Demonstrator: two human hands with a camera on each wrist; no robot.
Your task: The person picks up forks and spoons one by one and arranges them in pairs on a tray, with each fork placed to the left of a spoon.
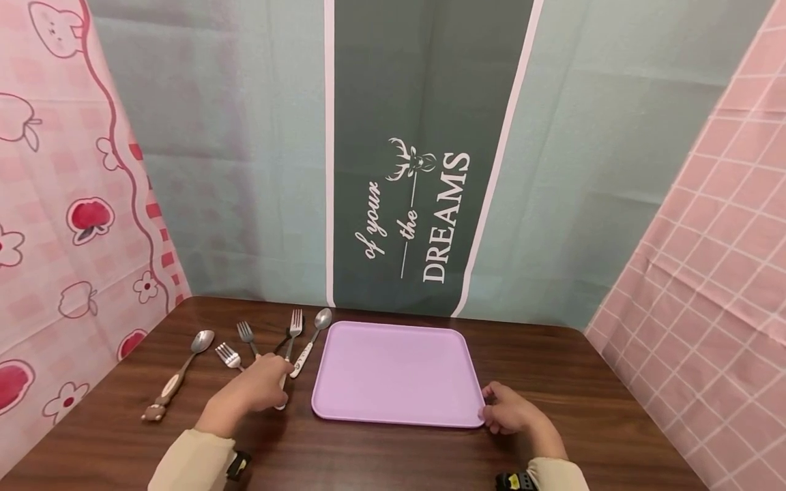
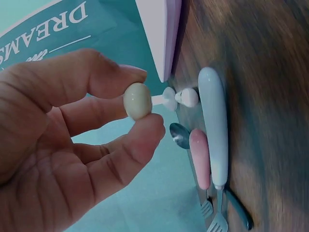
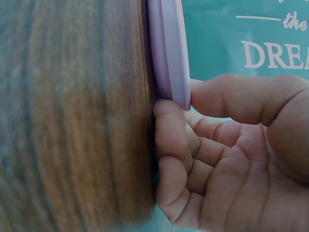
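At the lower left of the frame lies a brown-handled spoon (image 1: 171, 388); farther right, left of lower centre, your left hand (image 1: 259, 384) pinches a fork (image 1: 295, 329) by its pale handle. A white-handled spoon (image 1: 303, 359) follows, then the lilac tray (image 1: 396, 375) at lower centre — its bottom-right corner pinched by your right hand (image 1: 511, 412).

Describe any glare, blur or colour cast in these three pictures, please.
Head view: fairly even light, bright sheen on the leftmost spoon's bowl; left wrist view: cool blue-green cast, small highlight on the pinched pale rounded piece, tabletop grain smeared; right wrist view: that grain blurred too, while the fingers at the tray's edge look sharper.
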